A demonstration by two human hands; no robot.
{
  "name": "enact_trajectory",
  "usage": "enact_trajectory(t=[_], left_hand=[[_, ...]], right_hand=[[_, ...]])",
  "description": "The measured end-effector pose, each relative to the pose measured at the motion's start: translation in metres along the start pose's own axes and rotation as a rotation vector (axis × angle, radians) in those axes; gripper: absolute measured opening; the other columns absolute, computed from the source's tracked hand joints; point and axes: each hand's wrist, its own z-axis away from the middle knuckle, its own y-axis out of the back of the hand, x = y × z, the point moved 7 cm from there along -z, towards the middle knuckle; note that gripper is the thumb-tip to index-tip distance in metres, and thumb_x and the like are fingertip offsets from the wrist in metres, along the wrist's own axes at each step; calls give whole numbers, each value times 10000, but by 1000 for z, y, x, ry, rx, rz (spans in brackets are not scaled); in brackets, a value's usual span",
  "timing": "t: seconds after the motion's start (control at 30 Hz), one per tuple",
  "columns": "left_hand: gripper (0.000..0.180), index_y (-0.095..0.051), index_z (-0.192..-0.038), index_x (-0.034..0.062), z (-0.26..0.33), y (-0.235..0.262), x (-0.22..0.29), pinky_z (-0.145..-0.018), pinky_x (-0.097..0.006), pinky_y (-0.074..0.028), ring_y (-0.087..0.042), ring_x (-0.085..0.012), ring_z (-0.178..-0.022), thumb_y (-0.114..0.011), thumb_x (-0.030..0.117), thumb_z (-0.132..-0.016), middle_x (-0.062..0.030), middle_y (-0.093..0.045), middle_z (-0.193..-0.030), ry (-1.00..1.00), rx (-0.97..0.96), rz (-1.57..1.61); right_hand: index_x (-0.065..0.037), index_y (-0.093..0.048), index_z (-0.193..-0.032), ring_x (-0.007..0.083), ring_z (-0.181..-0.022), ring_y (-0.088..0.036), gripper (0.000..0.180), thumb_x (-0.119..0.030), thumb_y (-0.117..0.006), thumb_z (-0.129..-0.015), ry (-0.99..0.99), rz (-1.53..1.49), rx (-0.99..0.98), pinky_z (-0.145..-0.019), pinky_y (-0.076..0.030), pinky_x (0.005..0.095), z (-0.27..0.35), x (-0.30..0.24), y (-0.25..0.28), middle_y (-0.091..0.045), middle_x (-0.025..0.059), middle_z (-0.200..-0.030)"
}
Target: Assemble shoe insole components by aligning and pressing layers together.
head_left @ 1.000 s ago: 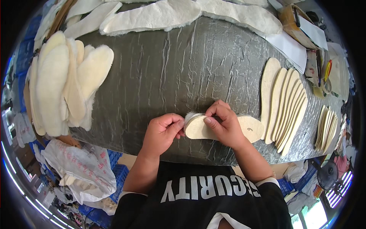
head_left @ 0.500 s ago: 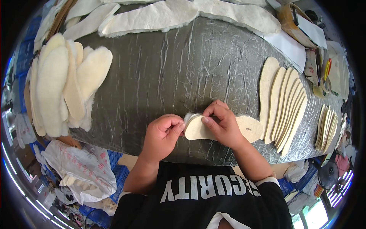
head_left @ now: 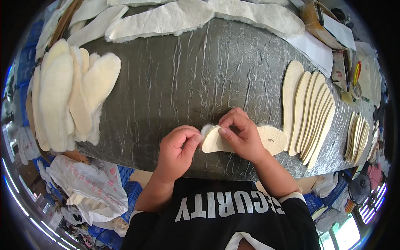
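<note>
Insole (head_left: 246, 141) lies at table's (head_left: 187, 79) six-o'clock edge, fleece lining partly attached. Right hand (head_left: 241, 135) fingers pinch its heel end; left hand (head_left: 179, 148) fingers curl shut on the fleece. Fleece pieces (head_left: 71, 96) at nine o'clock, bare insoles (head_left: 308, 112) at three remain.

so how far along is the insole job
Done, by the look of it: a pile of fleece-topped insoles at the left. In hand: one insole, right hand pressing it, left hand pinching fleece at its end. Left: flat insoles fanned at the right, a smaller fan beyond, fleece cut-outs at the far edge.
</note>
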Motion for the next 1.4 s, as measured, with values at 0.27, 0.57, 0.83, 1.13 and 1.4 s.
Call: enact_trajectory(t=[0.27,0.57,0.83,1.13,1.4], left_hand=[[188,-635,-961,-42,0,-15,-30,-682,-216,-467,-569,-75,-797,-717,79,-844,-50,-620,-929,256,-135,273],[156,-636,-926,-46,1,-8,-34,-741,-241,-484,-592,-129,-852,-683,-98,-787,-102,-625,-980,142,-136,240],[186,-644,-906,-34,-14,-15,-5,-730,-274,-488,-611,-168,-851,-735,-47,-745,-112,-644,-960,-35,-160,-33],[242,-651,-915,14,-16,-19,-8,-688,-313,-502,-620,-229,-731,-780,35,-711,-117,-667,-869,-158,-169,-214],[889,-462,-1312,40,-15,-8,44,-1030,-439,-384,-376,-355,-1336,-883,305,-575,-205,-485,-1363,-447,-96,-220]], right_hand=[[-103,-589,-827,230,-879,-560,180,-78,-744,-740,86,141,4,-851,-373,365,6,-14,-3,-641,19,-883],[-100,-645,-885,229,-869,-610,269,-211,-783,-684,-1,547,-141,-784,-392,372,7,-19,16,-653,30,-877],[-125,-647,-777,201,-791,-590,188,-217,-774,-673,43,627,-105,-718,-393,367,11,-25,7,-615,-3,-766],[-105,-613,-757,230,-756,-592,172,-180,-755,-694,120,671,-18,-686,-387,379,12,-39,2,-617,5,-766],[2,-653,-914,121,-643,-547,273,-239,-540,-971,-720,-268,-146,-628,-457,313,14,11,18,-625,61,-736]])
